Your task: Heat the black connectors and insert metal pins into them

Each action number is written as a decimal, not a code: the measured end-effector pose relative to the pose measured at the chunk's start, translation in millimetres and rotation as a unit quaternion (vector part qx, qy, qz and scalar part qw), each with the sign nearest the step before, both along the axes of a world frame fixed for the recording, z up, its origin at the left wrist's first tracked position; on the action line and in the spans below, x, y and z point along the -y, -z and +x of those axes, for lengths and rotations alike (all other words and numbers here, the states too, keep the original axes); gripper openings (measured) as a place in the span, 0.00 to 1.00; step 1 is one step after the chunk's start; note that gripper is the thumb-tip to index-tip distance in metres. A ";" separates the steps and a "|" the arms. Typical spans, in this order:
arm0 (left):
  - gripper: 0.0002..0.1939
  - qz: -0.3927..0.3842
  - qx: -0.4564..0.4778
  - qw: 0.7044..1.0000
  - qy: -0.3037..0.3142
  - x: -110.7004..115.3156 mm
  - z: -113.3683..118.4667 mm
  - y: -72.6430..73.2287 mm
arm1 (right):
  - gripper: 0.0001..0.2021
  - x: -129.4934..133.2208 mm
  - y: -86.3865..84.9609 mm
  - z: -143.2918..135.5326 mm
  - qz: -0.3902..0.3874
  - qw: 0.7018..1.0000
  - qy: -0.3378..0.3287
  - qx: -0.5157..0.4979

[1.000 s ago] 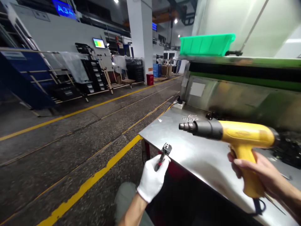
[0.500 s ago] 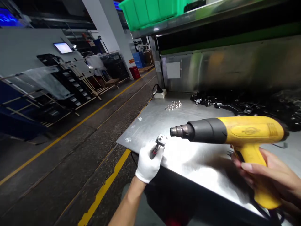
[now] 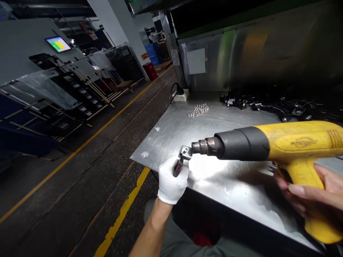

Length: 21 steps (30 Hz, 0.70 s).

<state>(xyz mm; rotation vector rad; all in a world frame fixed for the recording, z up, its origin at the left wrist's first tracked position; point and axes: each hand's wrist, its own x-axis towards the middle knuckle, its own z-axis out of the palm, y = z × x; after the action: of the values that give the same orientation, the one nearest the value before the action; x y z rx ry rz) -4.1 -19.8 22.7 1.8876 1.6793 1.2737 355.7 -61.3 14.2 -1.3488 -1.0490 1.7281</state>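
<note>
My left hand (image 3: pixel 173 180), in a white glove, is closed around a small black part with a squarish metal head (image 3: pixel 185 152) that has a round hole in it. The head sticks up above the fingers, over the near left of the metal table. My bare right hand (image 3: pixel 308 192) grips the handle of a yellow and black heat gun (image 3: pixel 292 142). The gun lies level, and its stepped metal nozzle (image 3: pixel 205 146) points left, right beside the metal head. Whether nozzle and head touch I cannot tell. Part of the right hand is hidden behind the handle.
On the metal table (image 3: pixel 166 142) lies a group of small shiny metal pieces (image 3: pixel 198 110). Several black parts with metal fittings (image 3: pixel 294 109) are heaped at the back right. A white power strip (image 3: pixel 181 95) with a black plug stands at the far corner. Left is a floor aisle with racks (image 3: pixel 80 85).
The heat gun's nozzle and the metal head of the part are closer together. The view has tilted down, so the green bin above is out of sight. Both hands keep their hold.
</note>
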 end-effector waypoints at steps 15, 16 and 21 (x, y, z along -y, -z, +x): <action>0.14 -0.040 -0.029 0.998 0.035 -1.6 -5.2 -7.5 | 0.20 0.4 -2.7 -0.8 -0.021 0.999 0.033 -0.019; 0.14 -0.039 -0.029 0.998 0.037 -1.7 -5.9 -7.3 | 0.20 0.6 -2.6 -0.6 -0.021 0.999 0.036 -0.023; 0.15 -0.038 -0.030 0.998 0.039 -2.1 -8.0 -5.3 | 0.19 0.9 -7.2 -3.1 -0.007 0.999 0.044 -0.022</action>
<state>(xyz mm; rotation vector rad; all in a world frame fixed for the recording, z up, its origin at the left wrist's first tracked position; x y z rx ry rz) -12.0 -17.7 28.0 1.9453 1.6415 1.1170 352.6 -62.2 21.3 -1.3404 -0.9401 1.6957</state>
